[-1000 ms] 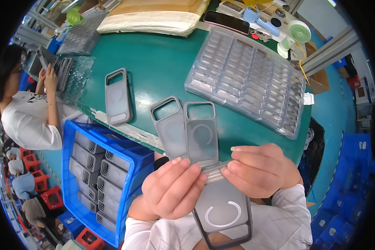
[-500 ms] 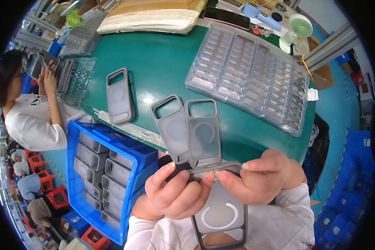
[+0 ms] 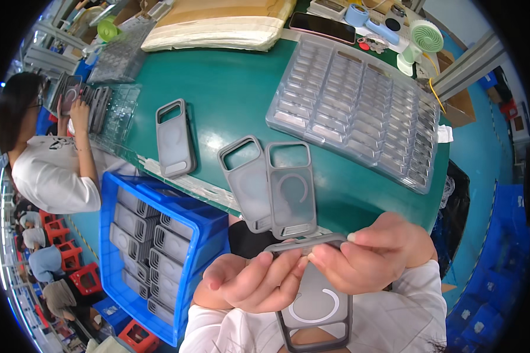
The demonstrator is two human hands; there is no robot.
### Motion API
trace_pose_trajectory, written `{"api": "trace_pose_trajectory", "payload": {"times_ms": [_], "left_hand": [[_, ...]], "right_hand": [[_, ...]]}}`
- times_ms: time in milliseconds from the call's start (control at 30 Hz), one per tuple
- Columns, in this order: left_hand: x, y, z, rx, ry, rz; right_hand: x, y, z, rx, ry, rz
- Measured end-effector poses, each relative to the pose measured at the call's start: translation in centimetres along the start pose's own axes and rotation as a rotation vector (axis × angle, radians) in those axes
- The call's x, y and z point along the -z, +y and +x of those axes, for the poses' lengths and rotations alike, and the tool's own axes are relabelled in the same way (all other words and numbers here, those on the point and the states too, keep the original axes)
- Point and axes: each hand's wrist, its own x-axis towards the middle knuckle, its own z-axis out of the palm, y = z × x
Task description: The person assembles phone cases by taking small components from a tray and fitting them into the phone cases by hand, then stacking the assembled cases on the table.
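Observation:
Between my two hands is a grey phone case (image 3: 312, 301) with a frosted back and a white ring, its large camera opening toward me. My left hand (image 3: 250, 281) has its fingertips bent against the upper edge of the case, with the thumb side turned outward. My right hand (image 3: 371, 254) pinches the same edge from the other side, thumb and fingers pressed to it. Part of that edge is hidden behind my fingers. Just beyond, two similar cases overlap on the table: a tilted case (image 3: 241, 176) and a straighter case (image 3: 291, 194).
Another case (image 3: 175, 138) lies farther left on the green table (image 3: 218, 82). A clear compartment tray (image 3: 359, 112) sits at right. Stacked cases fill the blue crate (image 3: 209, 235) at lower left. Beyond are a phone (image 3: 322, 27) and green fan (image 3: 425, 38). A co-worker (image 3: 56, 170) handles cases.
My left hand's fingers have loosened and shifted along the case edge; its forefinger has moved away from the upper rim. The co-worker now holds up a case. The whole view has shifted slightly.

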Motion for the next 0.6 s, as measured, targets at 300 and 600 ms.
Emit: {"api": "trace_pose_trajectory", "payload": {"times_ms": [300, 600], "left_hand": [[0.2, -0.4, 0.2, -0.010, -0.031, -0.104], [0.3, -1.2, 0.3, -0.114, -0.073, -0.211]], "right_hand": [[-0.7, 0.0, -0.1, -0.007, 0.111, 0.109], [-1.2, -0.2, 0.0, 0.018, 0.205, 0.165]]}}
